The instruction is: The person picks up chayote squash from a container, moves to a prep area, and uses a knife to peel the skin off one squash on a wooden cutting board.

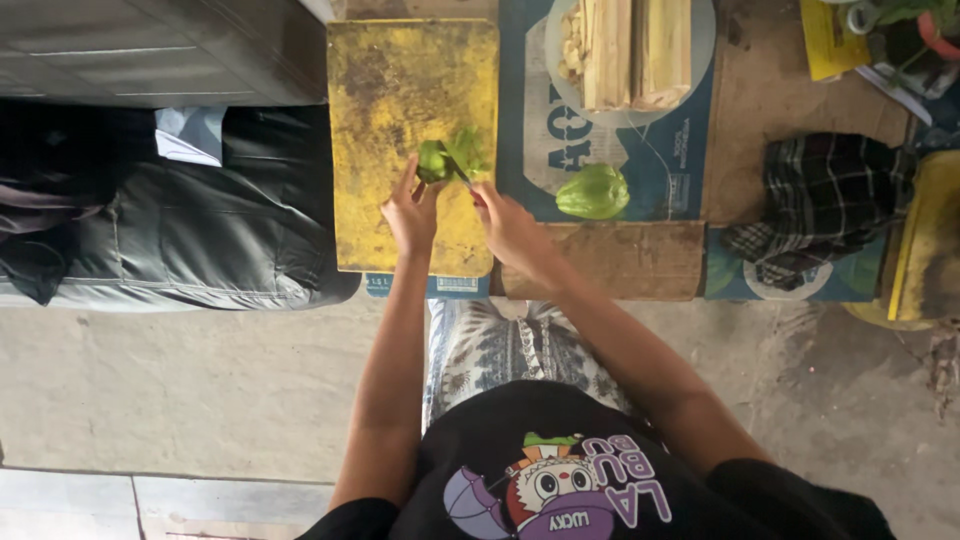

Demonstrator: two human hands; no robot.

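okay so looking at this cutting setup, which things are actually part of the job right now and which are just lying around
In use:
left hand steadying the green vegetable
right hand with what looks like a knife, blade barely visible
yellow cutting board

Lying about:
whole green vegetable on the cardboard
plate of pale stalks
checked cloth
dark bag

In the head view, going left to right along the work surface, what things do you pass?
Dark bag → yellow cutting board → whole green vegetable → checked cloth → yellow container. The hands and the cut green piece overlap the board, so I leave them out.
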